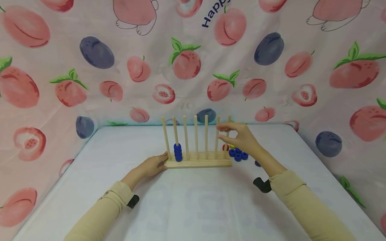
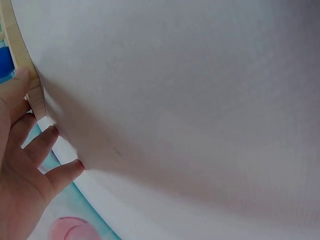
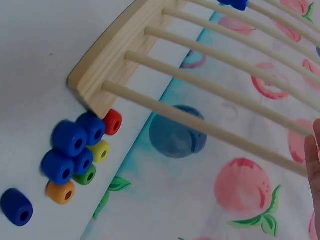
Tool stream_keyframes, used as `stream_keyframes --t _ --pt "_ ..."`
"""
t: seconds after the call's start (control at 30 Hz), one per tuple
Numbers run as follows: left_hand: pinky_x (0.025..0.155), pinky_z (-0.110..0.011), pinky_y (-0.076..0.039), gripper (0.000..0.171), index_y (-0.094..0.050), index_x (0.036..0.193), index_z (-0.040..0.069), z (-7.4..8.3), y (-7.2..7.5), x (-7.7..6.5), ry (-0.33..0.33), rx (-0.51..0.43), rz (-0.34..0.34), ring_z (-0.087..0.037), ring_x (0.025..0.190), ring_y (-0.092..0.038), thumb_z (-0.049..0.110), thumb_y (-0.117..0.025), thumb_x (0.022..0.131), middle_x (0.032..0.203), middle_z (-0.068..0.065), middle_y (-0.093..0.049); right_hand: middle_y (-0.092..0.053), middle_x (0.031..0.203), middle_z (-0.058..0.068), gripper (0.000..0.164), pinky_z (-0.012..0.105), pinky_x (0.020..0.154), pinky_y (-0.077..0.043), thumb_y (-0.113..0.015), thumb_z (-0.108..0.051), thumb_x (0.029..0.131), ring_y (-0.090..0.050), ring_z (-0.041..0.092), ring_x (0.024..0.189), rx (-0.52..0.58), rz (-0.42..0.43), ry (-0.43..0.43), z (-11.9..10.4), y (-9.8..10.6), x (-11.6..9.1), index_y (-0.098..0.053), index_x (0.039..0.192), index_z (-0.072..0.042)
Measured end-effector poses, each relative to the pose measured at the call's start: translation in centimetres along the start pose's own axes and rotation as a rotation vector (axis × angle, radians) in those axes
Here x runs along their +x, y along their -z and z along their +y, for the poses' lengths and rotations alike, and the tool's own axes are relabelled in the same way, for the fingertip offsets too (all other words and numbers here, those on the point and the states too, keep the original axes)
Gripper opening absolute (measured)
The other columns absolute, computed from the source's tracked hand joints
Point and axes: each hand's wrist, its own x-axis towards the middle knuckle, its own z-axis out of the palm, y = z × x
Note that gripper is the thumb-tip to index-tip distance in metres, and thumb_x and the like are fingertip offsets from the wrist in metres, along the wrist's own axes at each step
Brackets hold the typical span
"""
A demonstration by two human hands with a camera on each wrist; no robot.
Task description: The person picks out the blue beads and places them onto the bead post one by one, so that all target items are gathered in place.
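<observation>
A wooden peg stand (image 1: 198, 163) with several upright pegs stands on the table. My left hand (image 1: 155, 165) holds the left end of its base; in the left wrist view the thumb (image 2: 19, 82) lies on the front and fingers reach round the end. Blue beads (image 1: 178, 152) are stacked on the second peg from the left. My right hand (image 1: 239, 134) is raised at the tops of the rightmost pegs, thumb and fingers apart with nothing visible between them. Only part of a finger (image 3: 314, 165) shows at the right wrist view's edge, beside the peg ends.
Beyond the stand's right end lies a cluster of loose beads: several blue ones (image 3: 70, 137), a red bead (image 3: 113, 122), a yellow bead (image 3: 101, 151), a green bead (image 3: 85, 174) and an orange bead (image 3: 61, 192). One blue bead (image 3: 17, 207) lies apart. A fruit-print cloth (image 1: 187, 100) hangs behind the table.
</observation>
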Motion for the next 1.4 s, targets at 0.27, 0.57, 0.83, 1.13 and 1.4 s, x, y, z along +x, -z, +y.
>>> stream_keyframes --t 0.27,0.57,0.83,1.13,1.4 --pt "0.109 -0.052 -0.036 0.055 -0.039 0.139 -0.006 0.0 0.0 0.1 0.025 0.0 -0.015 -0.041 0.131 -0.041 0.019 -0.057 0.094 0.148 -0.022 -0.033 -0.069 0.112 0.015 0.037 0.042 0.09 -0.054 -0.073 -0.003 0.079 -0.064 0.027 0.103 -0.002 -0.124 -0.123 1.0 1.8 -2.0 -0.065 0.114 0.001" --pt "0.108 -0.052 -0.037 0.056 -0.039 0.139 -0.006 0.0 0.1 0.2 0.021 0.003 -0.016 -0.041 0.131 -0.042 0.019 -0.059 0.093 0.147 -0.022 -0.034 -0.068 0.113 0.017 0.037 0.048 0.091 -0.052 -0.072 -0.002 0.08 -0.063 0.031 0.105 -0.03 -0.183 -0.194 2.2 3.0 -3.8 -0.063 0.116 0.001" --pt "0.108 -0.052 -0.037 0.055 -0.039 0.139 -0.005 -0.1 0.1 0.0 0.027 0.002 -0.012 -0.041 0.131 -0.041 0.018 -0.058 0.093 0.148 -0.022 -0.033 -0.068 0.114 0.014 0.038 0.042 0.091 -0.053 -0.071 -0.008 0.082 -0.062 0.027 0.105 -0.066 -0.168 -0.221 3.2 3.5 -5.0 -0.063 0.119 -0.003" --pt "0.109 -0.051 -0.037 0.055 -0.038 0.14 -0.005 0.0 0.1 0.2 0.036 0.006 -0.017 -0.04 0.131 -0.041 0.019 -0.057 0.094 0.148 -0.022 -0.033 -0.068 0.112 0.016 0.042 0.045 0.087 -0.054 -0.073 -0.008 0.081 -0.063 0.03 0.102 -0.084 -0.203 -0.223 4.9 4.1 -6.0 -0.061 0.12 -0.001" --pt "0.11 -0.051 -0.035 0.054 -0.039 0.139 -0.006 0.0 0.1 0.2 0.02 -0.003 -0.014 -0.041 0.132 -0.04 0.018 -0.057 0.094 0.148 -0.022 -0.033 -0.066 0.113 0.021 0.041 0.05 0.087 -0.052 -0.071 -0.008 0.082 -0.061 0.036 0.104 -0.104 -0.261 -0.294 6.0 4.8 -6.7 -0.059 0.12 0.001"
